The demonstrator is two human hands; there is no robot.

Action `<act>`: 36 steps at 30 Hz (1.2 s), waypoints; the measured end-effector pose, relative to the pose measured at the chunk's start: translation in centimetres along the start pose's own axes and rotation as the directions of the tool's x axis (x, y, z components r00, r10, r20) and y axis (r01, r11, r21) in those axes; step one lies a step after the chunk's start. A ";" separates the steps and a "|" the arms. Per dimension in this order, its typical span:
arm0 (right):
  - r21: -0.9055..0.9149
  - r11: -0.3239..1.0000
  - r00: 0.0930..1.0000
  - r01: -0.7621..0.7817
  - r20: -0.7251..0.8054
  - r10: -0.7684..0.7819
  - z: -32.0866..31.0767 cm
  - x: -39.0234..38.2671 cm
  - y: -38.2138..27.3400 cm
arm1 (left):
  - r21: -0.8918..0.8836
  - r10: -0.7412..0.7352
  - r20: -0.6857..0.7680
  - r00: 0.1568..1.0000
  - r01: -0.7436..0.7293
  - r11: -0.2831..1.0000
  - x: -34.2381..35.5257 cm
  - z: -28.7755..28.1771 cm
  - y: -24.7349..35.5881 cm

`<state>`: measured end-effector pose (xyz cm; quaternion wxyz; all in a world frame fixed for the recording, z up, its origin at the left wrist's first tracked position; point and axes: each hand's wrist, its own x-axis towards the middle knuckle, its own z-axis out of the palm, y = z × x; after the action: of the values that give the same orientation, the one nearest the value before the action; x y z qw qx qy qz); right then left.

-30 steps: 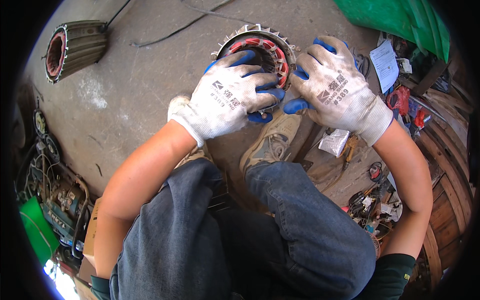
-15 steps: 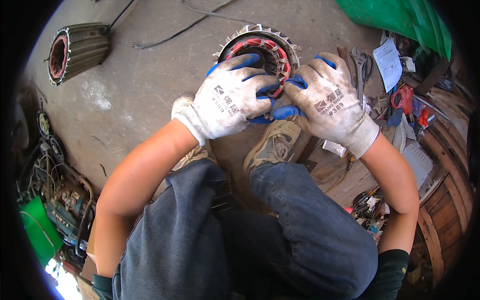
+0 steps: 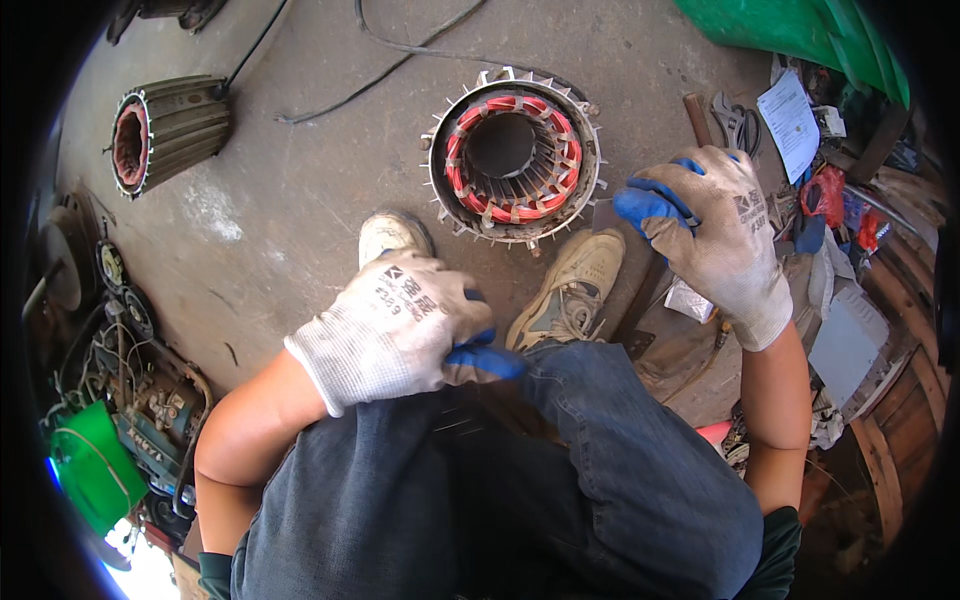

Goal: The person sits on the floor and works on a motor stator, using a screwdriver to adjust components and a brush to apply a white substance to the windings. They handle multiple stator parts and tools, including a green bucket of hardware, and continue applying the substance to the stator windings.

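Dusty grey concrete floor (image 3: 270, 300) spreads under the work, with a crumpled green plastic sheet (image 3: 800, 35) at the upper right and a white sheet of paper (image 3: 787, 125) near it. Ahead of the two beige lace-up shoes (image 3: 575, 285), a round, finned metal motor housing lined with red wire windings (image 3: 540, 160) rests on the floor, its open end facing up. Farther left, a ribbed grey metal cylinder with a reddish lining (image 3: 185, 130) lies on its side.

Both hands are apart from each other and clear of the housing. The left hand (image 3: 395, 325), in a white knitted glove with blue-coated fingertips, is over the left trouser leg, thumb extended; its other fingers bend out of sight, so I cannot tell whether it holds anything. The right hand (image 3: 715, 225), in a matching but grimier glove, is to the right of the housing, fingers curled near the thumb; its contents cannot be told either.

Good handling here probably means steadying the housing by its outer wall, since the red wire looks easy to nick. Any pressure on the windings is best light and even, with coated fingertips; the projecting fins could snag the knit.
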<state>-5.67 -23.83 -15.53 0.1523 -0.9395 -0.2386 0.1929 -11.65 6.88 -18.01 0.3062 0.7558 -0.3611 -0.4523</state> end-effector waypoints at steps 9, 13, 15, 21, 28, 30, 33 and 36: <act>-0.162 0.956 0.967 0.243 -0.042 -0.253 1.0 0.0 -0.9 | -0.158 -0.057 -0.386 0.921 -0.006 0.987 1.0 0.4 1.5; -0.207 0.906 0.923 0.368 -0.037 -0.384 2.6 0.9 -1.1 | -0.193 -0.124 -0.350 0.929 0.058 0.979 1.3 0.7 1.8; -0.188 0.899 0.909 0.397 -0.054 -0.413 3.3 1.1 -1.1 | -0.232 -0.134 -0.350 0.927 0.053 0.971 1.4 1.0 1.8; -0.158 0.902 0.908 0.402 -0.062 -0.415 2.8 1.8 -0.5 | -0.213 -0.162 -0.278 0.947 0.103 0.972 1.8 1.0 1.7; -0.009 0.913 0.913 0.408 -0.014 -0.408 1.2 0.7 1.3 | -0.287 -0.059 -0.385 0.921 -0.059 0.956 1.7 1.4 0.9; -0.053 0.940 0.939 0.337 -0.059 -0.339 1.6 0.0 1.3 | -0.250 -0.033 -0.394 0.919 -0.073 0.966 1.7 1.6 0.8; -0.042 0.959 0.950 0.280 -0.133 -0.283 2.2 -0.6 0.8 | -0.182 0.050 -0.428 0.903 -0.141 0.973 1.5 1.7 0.8; -0.007 0.963 0.957 0.270 -0.106 -0.269 2.2 -0.7 0.4 | -0.155 0.178 -0.437 0.881 -0.269 0.950 0.8 1.2 0.3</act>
<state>-7.05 -24.09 -17.42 0.1929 -0.9066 -0.3552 0.1210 -12.52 5.91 -18.58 0.5053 0.7510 -0.3223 -0.2771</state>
